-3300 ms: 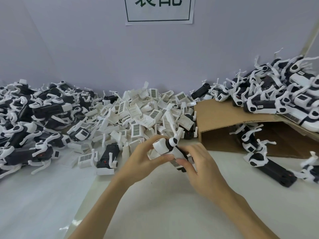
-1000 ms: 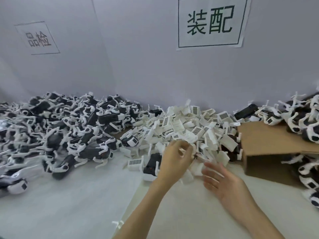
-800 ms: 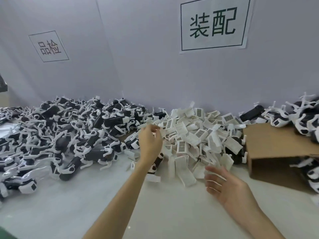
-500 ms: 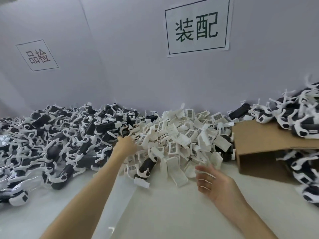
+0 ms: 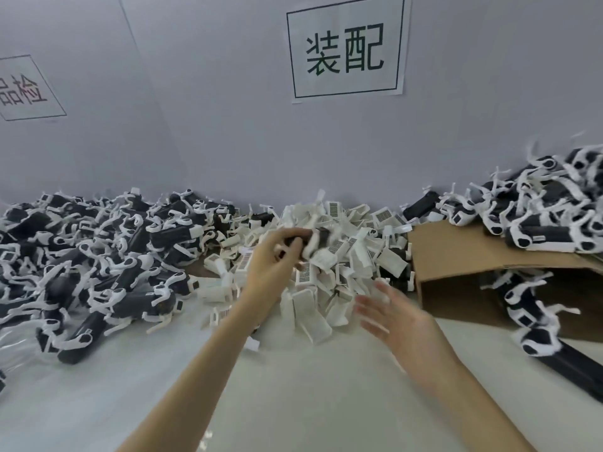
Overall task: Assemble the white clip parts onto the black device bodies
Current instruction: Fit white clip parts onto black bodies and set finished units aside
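My left hand (image 5: 272,261) grips a black device body (image 5: 313,241) with a white end and holds it in the air over the heap of white clip parts (image 5: 329,265); the body is blurred by motion. My right hand (image 5: 394,316) hovers with spread, straight fingers near the front of the same heap and holds nothing. To the left spreads a big heap of black bodies with white arms (image 5: 98,256). On the right a second pile of black and white bodies (image 5: 541,213) lies over the cardboard.
A flattened cardboard box (image 5: 456,256) stands at the right, with more bodies under its flap (image 5: 522,298). The white table top (image 5: 293,386) runs toward me. A grey wall with two printed signs (image 5: 346,48) closes off the back.
My left hand reached into the left heap, then came back right and up holding a black body. My right hand stayed spread near the clip heap. The camera shifted slightly.
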Demonstrator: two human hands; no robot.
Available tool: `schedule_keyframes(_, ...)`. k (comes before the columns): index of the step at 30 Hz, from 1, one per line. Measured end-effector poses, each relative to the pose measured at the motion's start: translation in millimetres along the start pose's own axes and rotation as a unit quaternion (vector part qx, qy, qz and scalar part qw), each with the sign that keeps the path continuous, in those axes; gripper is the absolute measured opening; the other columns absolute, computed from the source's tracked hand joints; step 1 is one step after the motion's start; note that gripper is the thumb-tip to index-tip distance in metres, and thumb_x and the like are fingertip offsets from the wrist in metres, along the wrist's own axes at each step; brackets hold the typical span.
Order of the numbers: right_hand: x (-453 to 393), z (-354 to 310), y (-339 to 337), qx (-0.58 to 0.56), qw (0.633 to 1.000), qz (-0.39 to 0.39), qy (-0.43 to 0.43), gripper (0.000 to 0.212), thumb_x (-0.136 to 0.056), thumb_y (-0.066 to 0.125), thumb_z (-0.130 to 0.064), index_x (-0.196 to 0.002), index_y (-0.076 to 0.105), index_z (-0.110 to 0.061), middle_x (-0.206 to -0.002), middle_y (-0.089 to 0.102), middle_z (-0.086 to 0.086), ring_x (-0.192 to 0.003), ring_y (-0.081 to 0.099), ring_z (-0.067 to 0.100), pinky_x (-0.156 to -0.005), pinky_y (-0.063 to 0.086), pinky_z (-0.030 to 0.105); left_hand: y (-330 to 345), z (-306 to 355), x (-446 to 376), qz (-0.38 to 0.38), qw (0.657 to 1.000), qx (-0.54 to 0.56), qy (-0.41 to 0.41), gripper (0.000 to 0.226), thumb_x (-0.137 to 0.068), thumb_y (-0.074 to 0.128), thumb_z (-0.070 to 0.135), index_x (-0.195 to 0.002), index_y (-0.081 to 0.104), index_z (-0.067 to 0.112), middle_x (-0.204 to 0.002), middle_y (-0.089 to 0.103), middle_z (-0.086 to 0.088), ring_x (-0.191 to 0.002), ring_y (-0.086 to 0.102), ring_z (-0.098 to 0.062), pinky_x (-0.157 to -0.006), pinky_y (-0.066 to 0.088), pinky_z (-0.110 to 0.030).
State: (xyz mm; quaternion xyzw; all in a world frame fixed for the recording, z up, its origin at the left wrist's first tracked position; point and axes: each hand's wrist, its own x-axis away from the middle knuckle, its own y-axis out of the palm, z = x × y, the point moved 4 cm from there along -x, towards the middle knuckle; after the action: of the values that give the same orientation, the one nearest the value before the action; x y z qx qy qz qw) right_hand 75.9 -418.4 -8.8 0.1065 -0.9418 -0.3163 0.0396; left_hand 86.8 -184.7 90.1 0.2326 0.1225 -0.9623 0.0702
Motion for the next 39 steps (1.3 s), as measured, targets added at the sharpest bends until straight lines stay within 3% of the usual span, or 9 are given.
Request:
schedule_keyframes(4,4.2,-23.7,-0.5,0.019,1.0,-0.013,-0.021,0.05,-0.094,0.069,-0.033,-0.137,0.062,-0.009,-0.131,0.07,0.015,-0.127,0.065,0.032,-0.094,0.059,0.04,53.5,-16.0,44.1,-0.12,0.963,0.229,-0.073,0.019,-0.105,0.063,0.022,-0.117,0.076,0.017,-0.11,0.075,-0.008,-0.092,0.071,-0.029,-0.08,0.056,-0.033)
schedule_keyframes(9,15.6,-17.7,-21.3,0.1,0.995,0.019,0.015,0.057,-0.093,0.068,-0.036,-0.133,0.064,0.005,-0.133,0.067,0.024,-0.108,0.07,0.028,-0.087,0.058,0.031,75.1,-43.2,66.4,-0.133,0.929,0.311,-0.147,0.033,-0.099,0.065,0.03,-0.12,0.073,0.006,-0.115,0.073,-0.022,-0.092,0.069,-0.038,-0.075,0.055,-0.033)
schedule_keyframes(11,21.2,-9.4,-26.8,0.102,0.994,0.025,0.022,0.054,-0.089,0.072,-0.034,-0.129,0.068,0.001,-0.133,0.068,0.021,-0.104,0.071,0.025,-0.085,0.059,0.028,78.5,-48.5,72.3,-0.142,0.926,0.311,-0.158,0.048,-0.1,0.067,0.041,-0.125,0.068,-0.001,-0.114,0.073,-0.021,-0.091,0.069,-0.036,-0.076,0.055,-0.034)
schedule_keyframes(15,27.5,-4.8,-27.1,0.154,0.988,0.029,-0.005,0.056,-0.081,0.078,-0.042,-0.121,0.073,-0.003,-0.122,0.075,0.017,-0.102,0.074,0.025,-0.092,0.057,0.031,78.1,-55.0,78.4,-0.147,0.969,0.16,-0.12,0.042,-0.091,0.077,0.05,-0.125,0.07,0.025,-0.103,0.078,-0.007,-0.087,0.074,-0.027,-0.089,0.056,-0.033)
schedule_keyframes(22,40.0,-13.3,-10.2,0.244,0.965,0.048,-0.084,0.081,-0.063,0.087,-0.072,-0.115,0.067,-0.013,-0.087,0.068,0.01,-0.072,0.07,0.036,-0.063,0.058,0.04,73.6,-53.4,78.2,-0.131,0.948,0.258,-0.133,0.051,-0.088,0.084,0.034,-0.127,0.052,0.037,-0.108,0.069,-0.016,-0.074,0.071,-0.041,-0.059,0.053,-0.035)
schedule_keyframes(26,41.8,-14.1,-14.2,0.216,0.976,0.008,-0.021,0.068,-0.083,0.08,-0.043,-0.143,0.051,-0.029,-0.075,0.057,0.016,-0.059,0.059,0.029,-0.053,0.052,0.036,75.7,-60.9,80.5,-0.173,0.919,0.29,-0.203,0.076,-0.089,0.082,0.02,-0.149,0.045,0.046,-0.098,0.067,-0.011,-0.076,0.061,-0.034,-0.047,0.037,-0.027)
schedule_keyframes(31,45.8,-28.1,-24.4,0.252,0.966,-0.053,-0.018,0.071,-0.087,0.079,-0.013,-0.145,0.051,-0.045,-0.103,0.071,0.018,-0.094,0.073,0.032,-0.087,0.06,0.035,75.7,-57.2,77.5,-0.205,0.849,0.423,-0.242,0.05,-0.098,0.049,0.024,-0.146,0.06,0.016,-0.12,0.067,-0.02,-0.098,0.064,-0.04,-0.054,0.044,-0.034)
schedule_keyframes(35,48.3,-31.8,-24.0,0.33,0.938,-0.103,-0.034,0.075,-0.098,0.066,0.005,-0.151,0.048,-0.044,-0.122,0.071,0.017,-0.112,0.071,0.038,-0.106,0.053,0.041,80.8,-57.5,81.9,-0.174,0.886,0.328,-0.277,0.061,-0.106,0.044,0.061,-0.141,0.062,0.014,-0.12,0.072,-0.023,-0.09,0.069,-0.034,-0.06,0.055,-0.039)
schedule_keyframes(39,45.7,-27.1,-20.4,0.242,0.963,-0.12,-0.018,0.071,-0.095,0.052,0.013,-0.148,0.057,-0.034,-0.127,0.067,0.025,-0.116,0.068,0.043,-0.101,0.055,0.04,80.2,-52.3,80.4,-0.112,0.911,0.312,-0.246,0.059,-0.096,0.066,0.037,-0.136,0.057,-0.005,-0.09,0.072,-0.011,-0.068,0.063,-0.025,-0.061,0.056,-0.038)
